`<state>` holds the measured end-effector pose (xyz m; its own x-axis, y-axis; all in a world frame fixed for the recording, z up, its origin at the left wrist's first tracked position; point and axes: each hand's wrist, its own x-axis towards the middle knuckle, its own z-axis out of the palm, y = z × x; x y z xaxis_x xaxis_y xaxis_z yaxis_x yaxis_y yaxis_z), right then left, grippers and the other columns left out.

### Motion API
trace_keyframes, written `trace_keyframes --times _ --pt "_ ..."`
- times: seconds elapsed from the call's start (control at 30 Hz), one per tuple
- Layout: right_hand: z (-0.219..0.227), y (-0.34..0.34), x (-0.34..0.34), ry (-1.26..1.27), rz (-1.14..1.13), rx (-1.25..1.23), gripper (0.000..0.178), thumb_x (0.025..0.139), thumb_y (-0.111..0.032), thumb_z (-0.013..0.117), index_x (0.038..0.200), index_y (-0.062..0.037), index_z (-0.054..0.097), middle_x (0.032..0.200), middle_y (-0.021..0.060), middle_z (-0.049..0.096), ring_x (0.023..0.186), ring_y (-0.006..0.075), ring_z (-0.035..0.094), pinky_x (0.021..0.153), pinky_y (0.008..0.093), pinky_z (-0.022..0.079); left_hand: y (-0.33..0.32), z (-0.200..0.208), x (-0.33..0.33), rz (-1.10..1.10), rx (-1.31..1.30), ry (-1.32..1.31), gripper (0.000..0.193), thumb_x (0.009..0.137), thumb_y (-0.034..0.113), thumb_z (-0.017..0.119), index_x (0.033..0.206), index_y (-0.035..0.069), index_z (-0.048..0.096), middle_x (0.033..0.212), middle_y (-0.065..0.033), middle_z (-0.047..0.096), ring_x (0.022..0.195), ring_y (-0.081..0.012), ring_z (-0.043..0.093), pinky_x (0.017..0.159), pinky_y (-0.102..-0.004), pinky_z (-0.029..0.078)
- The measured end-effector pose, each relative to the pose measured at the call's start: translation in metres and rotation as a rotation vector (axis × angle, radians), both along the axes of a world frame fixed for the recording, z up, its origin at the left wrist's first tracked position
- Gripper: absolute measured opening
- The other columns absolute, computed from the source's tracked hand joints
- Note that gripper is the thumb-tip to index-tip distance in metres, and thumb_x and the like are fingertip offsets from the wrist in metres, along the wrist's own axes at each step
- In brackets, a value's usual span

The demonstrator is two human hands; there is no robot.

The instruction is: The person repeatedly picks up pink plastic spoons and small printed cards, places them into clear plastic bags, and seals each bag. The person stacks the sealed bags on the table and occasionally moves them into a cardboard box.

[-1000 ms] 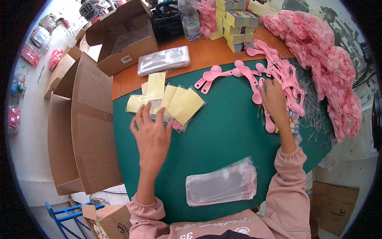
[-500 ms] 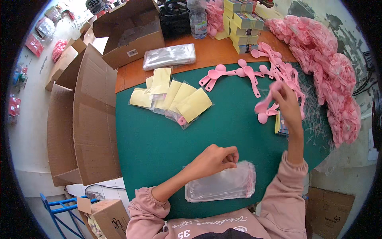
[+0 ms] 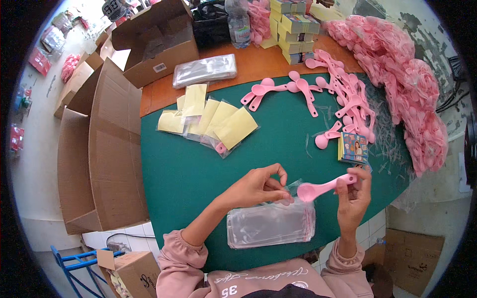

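In my right hand (image 3: 354, 196) is a pink spoon (image 3: 323, 186), gripped by the end of its handle, its bowl pointing left. My left hand (image 3: 261, 187) pinches the lifted edge of a clear plastic bag (image 3: 294, 186), close to the spoon's bowl. Below both hands lies a stack of clear bags (image 3: 268, 226) on the green table top. Beyond my right hand sits a small pile of printed cards (image 3: 353, 148). Loose pink spoons (image 3: 350, 104) are heaped behind it.
Filled bags with yellow cards (image 3: 213, 119) lie at the left. Another bag stack (image 3: 205, 70), card stacks (image 3: 298, 32) and a water bottle (image 3: 238, 25) stand at the back. Bagged pink spoons (image 3: 397, 74) line the right edge; an open cardboard box (image 3: 117, 149) stands left.
My right hand has brought the spoon from the heap down toward the bags. My left hand has moved slightly up, and a bag edge now shows raised at its fingertips.
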<state>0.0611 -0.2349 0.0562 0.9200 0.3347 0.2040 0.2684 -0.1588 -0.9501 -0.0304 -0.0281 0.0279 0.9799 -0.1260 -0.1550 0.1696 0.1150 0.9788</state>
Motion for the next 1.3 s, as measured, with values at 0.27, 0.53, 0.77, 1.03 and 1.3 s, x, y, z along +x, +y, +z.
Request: trace_keyframes --times 0.27,0.53,0.77,1.03,1.3 --pt "0.003 0.014 -0.005 -0.033 0.066 0.017 0.024 0.079 -0.004 0.062 0.099 -0.001 0.049 0.084 0.0038 0.052 0.072 0.0066 0.051 0.061 0.0189 0.042 0.002 0.004 0.003 0.058 -0.041 0.109 0.026 0.082 0.008 0.06 0.103 0.003 0.046 0.092 -0.0096 0.063 0.086 -0.0099 0.058 0.07 -0.0208 0.046" --pt "0.006 0.036 0.006 0.022 0.395 -0.118 0.021 0.08 -0.001 0.058 0.101 0.0013 0.052 0.078 0.0065 0.059 0.066 0.0089 0.057 0.059 0.0203 0.047 0.004 0.002 0.006 0.105 0.036 -0.012 0.029 0.088 0.017 0.052 0.112 0.001 0.05 0.086 -0.0057 0.062 0.082 -0.0087 0.055 0.075 -0.0236 0.044" --pt "0.001 0.042 0.006 0.037 0.204 0.072 0.015 0.084 -0.008 0.056 0.094 0.0032 0.055 0.078 0.0074 0.06 0.068 0.0102 0.056 0.06 0.0218 0.046 0.014 0.005 0.006 0.037 0.348 -0.049 0.03 0.09 0.026 0.046 0.09 0.0 0.062 0.06 -0.0061 0.054 0.054 -0.0105 0.047 0.053 -0.0263 0.042" --pt "0.013 0.039 0.012 -0.155 0.463 -0.098 0.016 0.082 -0.015 0.058 0.087 -0.0006 0.064 0.085 0.0044 0.048 0.073 0.011 0.047 0.061 0.0229 0.039 0.006 0.014 0.013 0.137 0.214 -0.044 0.03 0.093 0.023 0.042 0.1 0.001 0.061 0.084 -0.0032 0.063 0.077 -0.0076 0.054 0.07 -0.0227 0.044" --pt "0.026 -0.028 0.129 -0.288 0.226 -0.179 0.026 0.083 -0.027 0.056 0.096 -0.0054 0.064 0.092 0.0082 0.052 0.081 0.0213 0.049 0.072 0.0323 0.038 0.007 0.017 0.012 0.115 0.166 -0.058 0.031 0.093 0.024 0.04 0.102 0.003 0.061 0.087 -0.0049 0.063 0.079 -0.0081 0.054 0.071 -0.0235 0.044"
